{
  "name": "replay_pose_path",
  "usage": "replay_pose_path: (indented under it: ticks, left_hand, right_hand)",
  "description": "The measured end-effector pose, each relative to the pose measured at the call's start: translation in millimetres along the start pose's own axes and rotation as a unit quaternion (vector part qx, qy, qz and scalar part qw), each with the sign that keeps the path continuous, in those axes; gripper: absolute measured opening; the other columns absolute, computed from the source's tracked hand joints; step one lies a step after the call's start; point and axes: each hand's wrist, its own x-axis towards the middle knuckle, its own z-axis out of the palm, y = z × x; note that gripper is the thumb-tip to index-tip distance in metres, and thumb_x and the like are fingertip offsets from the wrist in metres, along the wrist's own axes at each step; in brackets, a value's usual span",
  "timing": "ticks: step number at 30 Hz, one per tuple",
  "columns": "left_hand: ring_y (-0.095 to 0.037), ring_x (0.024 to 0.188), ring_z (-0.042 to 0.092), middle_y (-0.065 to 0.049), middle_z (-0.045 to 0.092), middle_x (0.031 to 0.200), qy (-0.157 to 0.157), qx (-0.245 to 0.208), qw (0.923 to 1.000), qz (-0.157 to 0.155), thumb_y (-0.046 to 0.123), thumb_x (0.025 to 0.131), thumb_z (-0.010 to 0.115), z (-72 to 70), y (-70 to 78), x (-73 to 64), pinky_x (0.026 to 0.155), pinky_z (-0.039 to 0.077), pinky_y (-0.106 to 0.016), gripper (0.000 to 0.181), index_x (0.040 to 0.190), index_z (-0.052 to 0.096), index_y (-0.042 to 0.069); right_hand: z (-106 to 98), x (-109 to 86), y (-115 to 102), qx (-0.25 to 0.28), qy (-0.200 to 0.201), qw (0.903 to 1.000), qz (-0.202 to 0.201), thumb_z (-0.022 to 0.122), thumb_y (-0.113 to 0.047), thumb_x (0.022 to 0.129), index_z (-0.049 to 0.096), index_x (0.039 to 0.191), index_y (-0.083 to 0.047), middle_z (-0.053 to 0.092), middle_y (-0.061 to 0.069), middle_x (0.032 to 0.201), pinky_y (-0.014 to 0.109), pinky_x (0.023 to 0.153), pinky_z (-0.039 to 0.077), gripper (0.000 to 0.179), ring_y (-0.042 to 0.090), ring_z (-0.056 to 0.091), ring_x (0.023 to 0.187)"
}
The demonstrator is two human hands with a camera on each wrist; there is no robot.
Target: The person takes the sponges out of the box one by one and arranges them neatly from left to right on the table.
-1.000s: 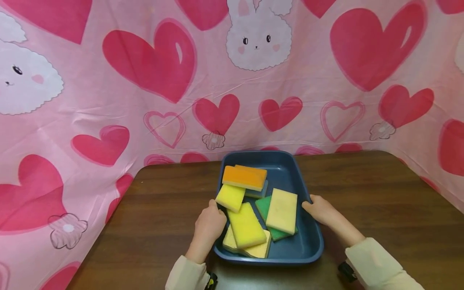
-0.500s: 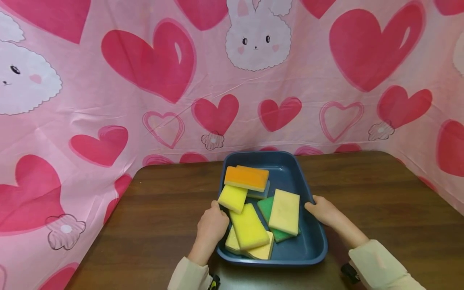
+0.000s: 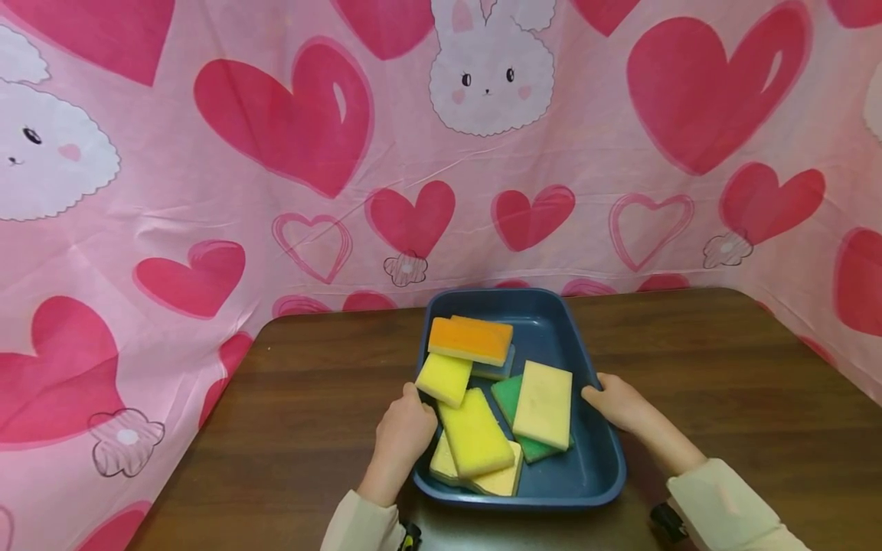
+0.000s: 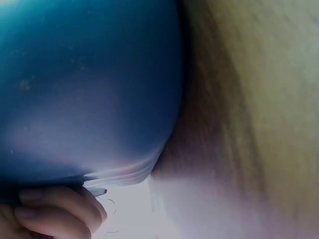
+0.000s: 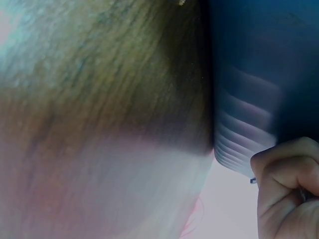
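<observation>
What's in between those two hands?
A blue tray with sponges in it; the left hand and right hand hold its sides, as the head view shows.

1. Orientation: inverted; left and right below follow the scene.
2. Right hand (image 5: 286,191): fingers curled, gripping the blue container (image 5: 249,64).
3. Blue container: located left; outer side wall facing the camera, with pale curved bands across its far part.
4. Wood-grain tabletop (image 5: 99,99): extends to the right of the container; far part pale with glare.
5. Backdrop (image 5: 224,199): located at the far side, beyond the tabletop; pale, with thin pink lines.
</observation>
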Motion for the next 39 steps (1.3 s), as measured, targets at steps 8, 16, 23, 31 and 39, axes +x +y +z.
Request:
replay_pose_path:
  ticks: [8, 16, 23, 31, 39]
  left_hand:
    - [-0.024, 0.058, 0.048, -0.017, 0.056, 0.071, -0.012, -0.007, 0.9999, -0.004, 0.010, 0.081, 0.052, -2.6, 1.3, -1.1, 0.053, 0.036, -0.036, 0.045, 0.121, 0.045, -0.010]
    - [-0.025, 0.057, 0.049, -0.017, 0.056, 0.071, -0.005, 0.002, 1.0000, 0.001, 0.008, 0.080, 0.052, -2.6, 1.6, -1.0, 0.053, 0.037, -0.037, 0.041, 0.117, 0.047, -0.009]
    - [-0.025, 0.058, 0.048, -0.017, 0.056, 0.071, -0.005, 0.004, 1.0000, -0.003, 0.008, 0.080, 0.053, -2.4, 2.3, -0.6, 0.054, 0.037, -0.037, 0.039, 0.115, 0.048, -0.007]
    - [-0.025, 0.057, 0.049, -0.017, 0.057, 0.071, 0.000, 0.022, 0.9997, -0.009, 0.008, 0.081, 0.053, -4.5, 3.3, -0.1, 0.054, 0.038, -0.038, 0.042, 0.120, 0.047, -0.007]
    - [-0.025, 0.057, 0.049, -0.016, 0.057, 0.072, -0.002, 0.020, 0.9998, -0.008, 0.009, 0.081, 0.053, -3.3, 4.7, -0.1, 0.054, 0.038, -0.037, 0.043, 0.120, 0.047, -0.008]
  right_hand:
    - [2, 0.1, -1, 0.006, 0.007, 1.0000, 0.004, 0.038, -0.015, 0.094, 0.052, 0.109, 0.013, 0.063, 0.019, 0.092, 0.034, 0.065, 0.054, 0.036, 0.017, 0.061, 0.075]
    - [3, 3.0, 7, 0.015, 0.015, 0.9998, 0.001, 0.043, -0.019, 0.089, 0.054, 0.106, 0.011, 0.063, 0.017, 0.088, 0.032, 0.063, 0.053, 0.037, 0.018, 0.061, 0.072]
    - [2, -0.9, 5, 0.027, 0.025, 0.9992, 0.015, 0.050, -0.021, 0.089, 0.055, 0.096, 0.007, 0.058, 0.008, 0.073, 0.030, 0.054, 0.049, 0.029, 0.013, 0.056, 0.058]
    - [-2, -3.1, -3, -0.058, 0.027, 0.9980, -0.001, 0.056, -0.029, 0.091, 0.043, 0.076, -0.004, 0.038, 0.001, 0.060, 0.027, 0.048, 0.037, 0.032, 0.014, 0.038, 0.047]
    - [-18, -0.7, -24, -0.127, 0.046, 0.9908, 0.002, 0.055, -0.030, 0.090, 0.051, 0.103, 0.009, 0.059, 0.022, 0.093, 0.041, 0.073, 0.048, 0.041, 0.030, 0.055, 0.082]
